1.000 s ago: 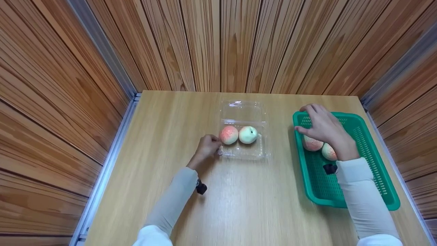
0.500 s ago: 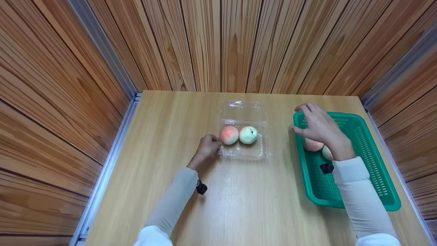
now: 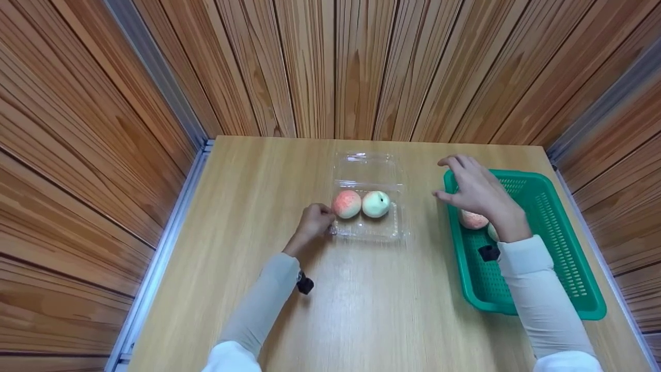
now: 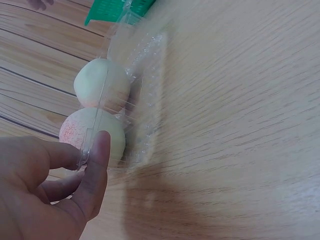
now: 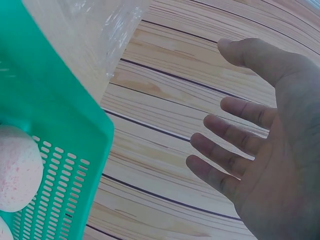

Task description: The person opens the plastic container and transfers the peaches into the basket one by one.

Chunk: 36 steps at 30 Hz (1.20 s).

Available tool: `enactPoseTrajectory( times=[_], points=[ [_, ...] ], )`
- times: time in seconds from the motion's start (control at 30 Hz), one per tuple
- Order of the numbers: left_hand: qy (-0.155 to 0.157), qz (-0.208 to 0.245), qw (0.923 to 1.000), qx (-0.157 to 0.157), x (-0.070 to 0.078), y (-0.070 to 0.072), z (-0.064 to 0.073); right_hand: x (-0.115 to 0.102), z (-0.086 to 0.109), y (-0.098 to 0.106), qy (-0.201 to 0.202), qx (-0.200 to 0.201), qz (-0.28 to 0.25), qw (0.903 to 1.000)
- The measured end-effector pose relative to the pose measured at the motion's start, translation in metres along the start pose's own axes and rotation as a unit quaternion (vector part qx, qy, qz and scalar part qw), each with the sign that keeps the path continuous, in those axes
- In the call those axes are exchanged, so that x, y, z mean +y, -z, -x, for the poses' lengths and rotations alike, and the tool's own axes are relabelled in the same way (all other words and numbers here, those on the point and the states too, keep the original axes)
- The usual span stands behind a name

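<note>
On the table (image 3: 351, 305), left hand (image 3: 314, 221) clamps thumb and fingers on the box (image 3: 367, 233) at its rim, presumably to steady something so light. Lid (image 3: 367, 166) folded back, so the tray is uncovered. In it, two peaches (image 3: 346, 204) side by side. Right hand (image 3: 477, 191), fingers apart, holds nothing over the edge of the basket (image 3: 485, 284), perhaps placed for easy reach. More fruit (image 3: 473, 220) inside, partly hidden beneath that hand.
</note>
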<state>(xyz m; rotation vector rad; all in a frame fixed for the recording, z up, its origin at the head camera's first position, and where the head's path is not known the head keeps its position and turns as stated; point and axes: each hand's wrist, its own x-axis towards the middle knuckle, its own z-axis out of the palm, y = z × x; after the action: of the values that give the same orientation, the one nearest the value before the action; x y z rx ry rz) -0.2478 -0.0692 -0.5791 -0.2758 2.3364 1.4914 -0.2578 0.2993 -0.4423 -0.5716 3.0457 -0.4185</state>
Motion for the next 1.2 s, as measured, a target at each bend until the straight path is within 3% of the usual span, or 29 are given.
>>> enactPoseTrajectory(
  times=[0.2,0.87,1.2],
  points=[
    [-0.004,-0.016,0.9999,0.0,0.0,-0.001,-0.002,-0.005,-0.003,-0.002,0.015,0.009,0.0,0.9998],
    [0.007,0.005,1.0,-0.001,-0.001,-0.002,-0.001,-0.015,-0.013,-0.009,0.02,0.009,-0.007,0.9997],
    [-0.01,0.001,0.9999,0.007,0.0,-0.003,-0.003,-0.022,-0.018,-0.013,0.035,0.01,-0.003,0.9993]
  ],
)
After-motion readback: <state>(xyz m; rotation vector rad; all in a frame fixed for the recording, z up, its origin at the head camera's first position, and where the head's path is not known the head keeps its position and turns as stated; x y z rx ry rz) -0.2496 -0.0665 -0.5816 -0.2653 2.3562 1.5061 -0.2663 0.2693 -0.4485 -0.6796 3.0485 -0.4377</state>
